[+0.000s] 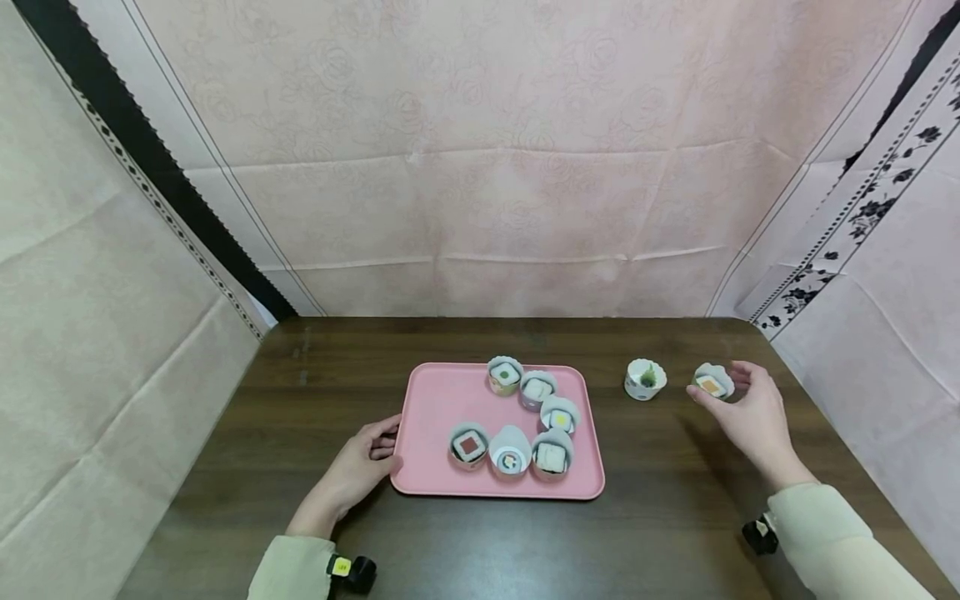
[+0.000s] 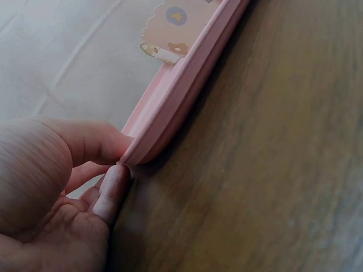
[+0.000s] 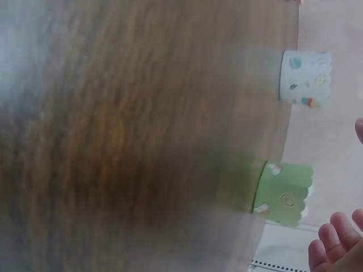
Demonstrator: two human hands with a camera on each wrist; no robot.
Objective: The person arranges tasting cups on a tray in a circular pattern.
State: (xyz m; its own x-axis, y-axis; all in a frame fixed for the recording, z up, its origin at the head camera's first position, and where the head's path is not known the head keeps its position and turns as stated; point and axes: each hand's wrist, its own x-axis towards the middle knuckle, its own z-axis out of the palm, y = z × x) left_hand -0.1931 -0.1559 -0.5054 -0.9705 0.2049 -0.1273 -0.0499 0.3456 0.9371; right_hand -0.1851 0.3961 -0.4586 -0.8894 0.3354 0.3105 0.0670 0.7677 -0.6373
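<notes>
My left hand (image 1: 358, 468) pinches the left edge of a pink tray (image 1: 442, 392); in the left wrist view the thumb and a finger meet at the tray's rim (image 2: 164, 96). On the tray stand several paper baking cups with small decorated pieces in them, one with a brown square (image 1: 470, 447). At the right, my right hand (image 1: 753, 408) is spread around a green paper cup (image 3: 283, 192) with a grey piece and an orange square (image 1: 710, 384) inside. In the right wrist view its fingers (image 3: 336, 235) are apart from that cup.
Between the tray and my right hand stands a white printed paper cup (image 1: 641, 392) with something green in it. The dark wooden table (image 1: 480, 542) is bordered by pale cloth hangings (image 1: 525, 208) at the back and sides.
</notes>
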